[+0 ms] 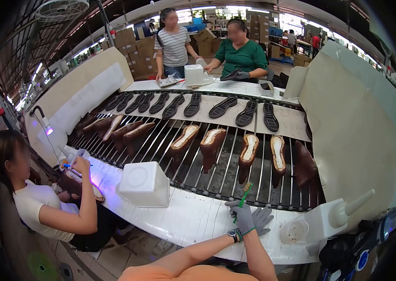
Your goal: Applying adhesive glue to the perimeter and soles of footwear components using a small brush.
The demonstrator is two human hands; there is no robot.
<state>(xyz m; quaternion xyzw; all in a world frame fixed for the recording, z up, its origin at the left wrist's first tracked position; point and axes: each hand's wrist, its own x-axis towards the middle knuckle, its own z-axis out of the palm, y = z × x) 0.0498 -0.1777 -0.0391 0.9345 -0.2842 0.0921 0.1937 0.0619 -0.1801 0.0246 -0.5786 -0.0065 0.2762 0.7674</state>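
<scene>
The fingers of the right hand (242,218) are wrapped around the handle of a green brush (244,196). They hold it there perhaps so the bristles stay free. The brush sticks out over the near edge of the metal bars (226,174).

The left hand (262,219) is just to the right of it, with its fingers spread wide and holding nothing that shows. It seems to rest on the white table (184,222), maybe to help the person lean. The arms cross, so the left hand ends up on the right. Both hands wear gray gloves, likely to keep them clean.

Just past the brush is a brown shoe (248,154), upside down on the bars. It is hard to tell if the bristles touch it. More shoes sit in that row, pale bottoms up, maybe so the bottoms are easy to reach. Farther away, black soles (192,105) lie on a pale board (207,120), which may stop them from slipping through.

A white tub (144,185) stands left on the table, and a white bottle (324,218) sits right, its long spout tipped up. At the far left, a co-worker's hand (82,165) is near a small lamp (48,129), perhaps for light.
</scene>
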